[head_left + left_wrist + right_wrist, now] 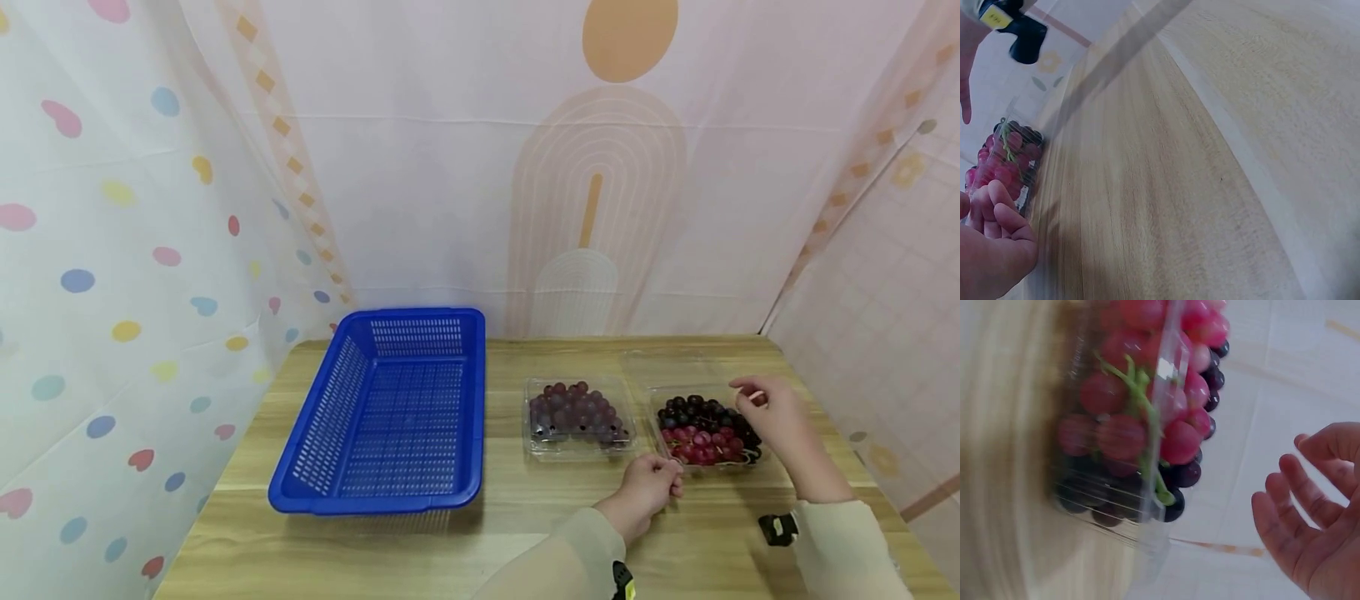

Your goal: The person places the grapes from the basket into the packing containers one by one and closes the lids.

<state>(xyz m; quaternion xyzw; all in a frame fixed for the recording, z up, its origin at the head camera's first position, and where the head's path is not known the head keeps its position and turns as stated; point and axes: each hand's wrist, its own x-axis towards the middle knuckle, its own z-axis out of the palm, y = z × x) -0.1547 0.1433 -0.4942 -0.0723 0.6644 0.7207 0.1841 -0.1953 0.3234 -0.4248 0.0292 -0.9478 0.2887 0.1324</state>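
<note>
A clear plastic clamshell container (701, 470) stands on the right of the table with its lid (675, 367) folded back. Red grapes (701, 446) lie in its near half and dark grapes (693, 410) toward the back; a green stem (1138, 394) shows through the wall. At the near left corner my left hand (647, 492) pinches the container's edge with curled fingers (1000, 209). My right hand (776, 417) hovers by the right side, above the grapes, fingers loosely bent and apart from the fruit, holding nothing.
A blue plastic basket (482, 400) stands on the left of the wooden table (517, 533). Between it and my hands sits a second, closed clamshell (577, 454) with dusky red grapes inside. Patterned curtains (450, 208) hang behind the table and on both sides.
</note>
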